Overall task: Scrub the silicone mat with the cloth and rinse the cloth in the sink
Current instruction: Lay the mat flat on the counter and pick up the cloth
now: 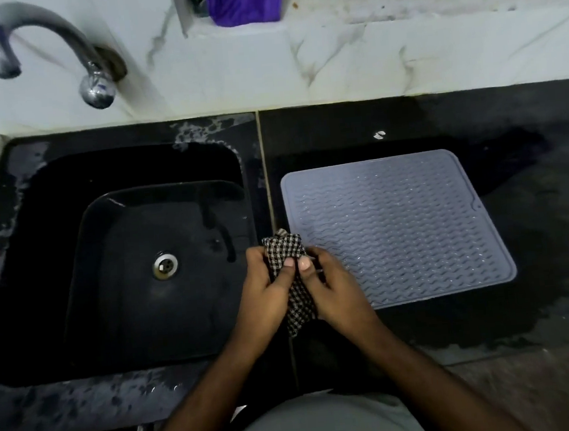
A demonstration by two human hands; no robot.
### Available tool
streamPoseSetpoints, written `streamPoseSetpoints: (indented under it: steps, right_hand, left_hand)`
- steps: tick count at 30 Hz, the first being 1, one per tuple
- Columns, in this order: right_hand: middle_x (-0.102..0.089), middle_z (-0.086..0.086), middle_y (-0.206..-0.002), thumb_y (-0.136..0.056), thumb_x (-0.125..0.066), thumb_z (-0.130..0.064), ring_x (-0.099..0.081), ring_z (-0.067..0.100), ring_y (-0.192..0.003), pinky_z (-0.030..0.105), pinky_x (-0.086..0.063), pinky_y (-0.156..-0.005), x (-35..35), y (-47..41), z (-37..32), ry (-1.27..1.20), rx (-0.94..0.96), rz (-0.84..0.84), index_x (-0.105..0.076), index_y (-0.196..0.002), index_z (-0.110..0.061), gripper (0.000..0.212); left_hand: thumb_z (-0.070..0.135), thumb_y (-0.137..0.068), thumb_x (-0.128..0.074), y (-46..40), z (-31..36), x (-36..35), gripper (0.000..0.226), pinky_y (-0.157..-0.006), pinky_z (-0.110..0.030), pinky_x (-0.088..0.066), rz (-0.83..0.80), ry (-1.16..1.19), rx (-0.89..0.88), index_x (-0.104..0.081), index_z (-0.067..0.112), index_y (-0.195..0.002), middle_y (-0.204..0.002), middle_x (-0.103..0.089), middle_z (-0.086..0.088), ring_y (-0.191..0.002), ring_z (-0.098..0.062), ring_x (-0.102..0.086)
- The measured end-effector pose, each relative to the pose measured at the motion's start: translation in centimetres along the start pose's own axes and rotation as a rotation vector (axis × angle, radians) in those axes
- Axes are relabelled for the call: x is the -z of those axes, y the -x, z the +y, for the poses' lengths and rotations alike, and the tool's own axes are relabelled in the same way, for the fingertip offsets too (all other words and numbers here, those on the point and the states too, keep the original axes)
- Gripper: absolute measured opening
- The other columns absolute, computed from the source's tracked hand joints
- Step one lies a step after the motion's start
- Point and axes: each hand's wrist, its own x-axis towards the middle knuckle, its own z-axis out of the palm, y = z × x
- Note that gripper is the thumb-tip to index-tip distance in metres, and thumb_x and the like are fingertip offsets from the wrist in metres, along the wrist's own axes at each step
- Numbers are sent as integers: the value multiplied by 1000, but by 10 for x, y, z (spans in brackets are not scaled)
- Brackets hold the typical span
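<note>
**Both hands bunch the checked cloth between sink and mat**

We see the black-and-white checked cloth [292, 276] gathered up between the two hands, above the strip of black worktop [354, 123] that divides the sink from the mat. The left hand [265, 292] curls its fingers round the cloth's left side, the thumb laid across the front of the fabric. The right hand [334, 290] grips the right side, its thumb pressed against the cloth just beside the left thumb, so the two thumbs nearly touch. A crumpled tuft of cloth sticks out above the hands and a tail hangs below them.

The grey silicone mat [398, 229] lies flat on the worktop to the right of the hands, its wavy ridges dotted with water; its near-left corner is hidden behind the right hand. The black sink [73, 254] fills the worktop's left part, with a metal drain [165, 266] in its floor. A curved metal tap [38, 47] stands at the far-left corner. Wet patches show on the worktop around both.
</note>
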Motion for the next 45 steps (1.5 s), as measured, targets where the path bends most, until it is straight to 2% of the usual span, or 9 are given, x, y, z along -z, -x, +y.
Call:
streamPoseSetpoints:
  steps: [5, 8, 12, 16, 25, 28, 33, 41, 45]
  right_hand:
    - [-75, -5, -105, -97, -63, -38, -70, 9, -98, 43, -57, -92, 18, -3, 4, -313, -63, 83, -67, -117, -25, 24]
    - [-75, -7, -96, -96, -65, -34, -69, 5, -89, 42, -57, -89, 35, -11, 10, -293, -68, 215, -68, -103, -24, 13]
    - [-73, -7, -99, -87, -53, -71, -70, 8, -92, 44, -59, -86, 69, -28, 14, -251, -69, 216, -67, -107, -29, 48]
    - [-69, -5, -115, -75, -46, -88, -67, 11, -104, 43, -57, -90, 101, -49, 14, -205, 17, 115, -63, -123, -35, 74]
    - [-72, 2, -100, -98, -63, -32, -70, 19, -97, 47, -59, -86, 136, -70, 8, -402, 65, 2, -57, -103, -23, 12]
    - [-68, 2, -95, -97, -55, -45, -67, 21, -89, 54, -56, -81, 128, -65, 5, -296, 185, 52, -49, -104, -23, 24]
    - [-69, 4, -98, -100, -60, -23, -69, 19, -92, 45, -62, -74, 109, -59, -4, -363, 216, 44, -50, -103, -19, 11]
    - [-75, -3, -101, -101, -56, -12, -72, 13, -93, 32, -60, -79, 97, -55, -17, -450, 226, 126, -52, -109, -24, 16]
    - [-76, -4, -95, -101, -57, -26, -72, 7, -87, 30, -61, -73, 99, -56, -8, -205, 216, 157, -49, -118, -28, 19]
  left_hand:
    - [34, -99, -59, -1, 20, -20, 30, -92, -46, -55, -82, 392, 150, -55, 6, -108, -113, -69, -21, -100, -26, -68]
    - [24, -105, -44, -13, 29, -33, 21, -73, -37, -55, -138, 582, 283, -58, 9, -107, -95, -66, -16, -79, -23, -64]
    - [1, -103, -45, -22, 38, -66, 13, -54, -24, -57, -160, 605, 348, -56, 6, -108, -77, -65, -6, -59, -11, -61]
    - [12, -101, -52, -27, 52, -95, 21, -58, -25, -59, -222, 697, 329, -63, -1, -113, -83, -74, -8, -63, -10, -68]
    - [29, -91, -73, -42, 43, -97, 23, -37, -19, -34, -162, 432, 122, -64, 12, -104, -70, -53, 3, -51, -4, -40]
    - [26, -92, -68, -42, 46, -89, 17, -43, -17, -41, -71, 306, 57, -68, 11, -100, -74, -66, 5, -55, -3, -55]
    - [14, -92, -70, -52, 48, -60, 29, -93, -38, -56, 46, 274, -90, -66, 2, -118, -115, -73, -13, -109, -25, -70]
    - [16, -98, -64, -55, 66, -42, 16, -78, -38, -56, 31, 211, -258, -58, 1, -98, -91, -68, -10, -88, -20, -66]
    - [16, -102, -57, -45, 72, -58, 8, -79, -31, -57, 4, 320, -160, -60, 8, -103, -96, -71, -2, -93, -16, -69]
